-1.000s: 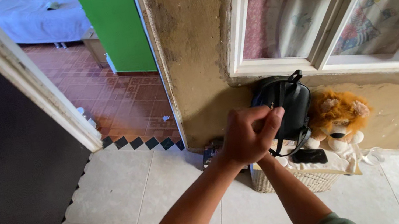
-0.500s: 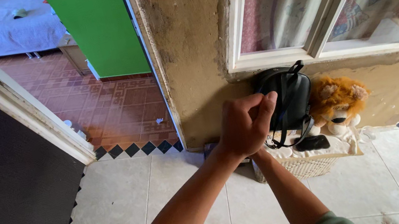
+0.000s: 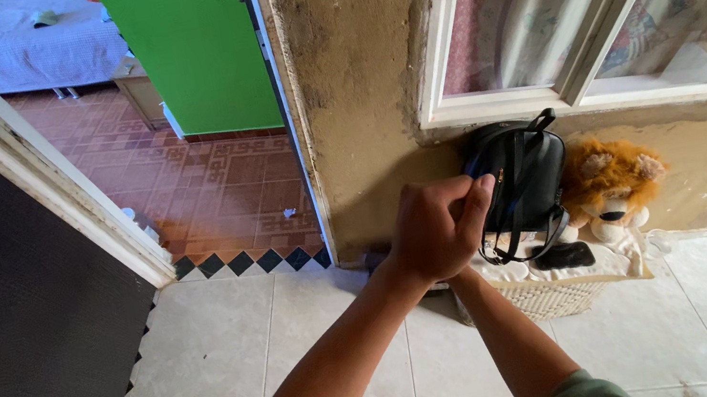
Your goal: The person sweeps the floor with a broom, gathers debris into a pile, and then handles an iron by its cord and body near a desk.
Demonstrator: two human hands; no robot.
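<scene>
Both hands meet at the black bag (image 3: 524,173): I see left hand (image 3: 437,230) pinching its edge. Right hand, hidden behind, grip unclear. Bag leans upright against wall (image 3: 352,82), propped on wicker basket (image 3: 545,295).

I stand on pale floor tiles (image 3: 234,345) before a rough tan wall (image 3: 351,73) with a white-framed window (image 3: 586,90), while an open doorway shows red patterned flooring (image 3: 206,186), a green door (image 3: 200,41) and a bed (image 3: 27,48).

black backpack (image 3: 526,178) | small, glossy, straps dangling | upright | atop wicker basket, against wall under window
</scene>
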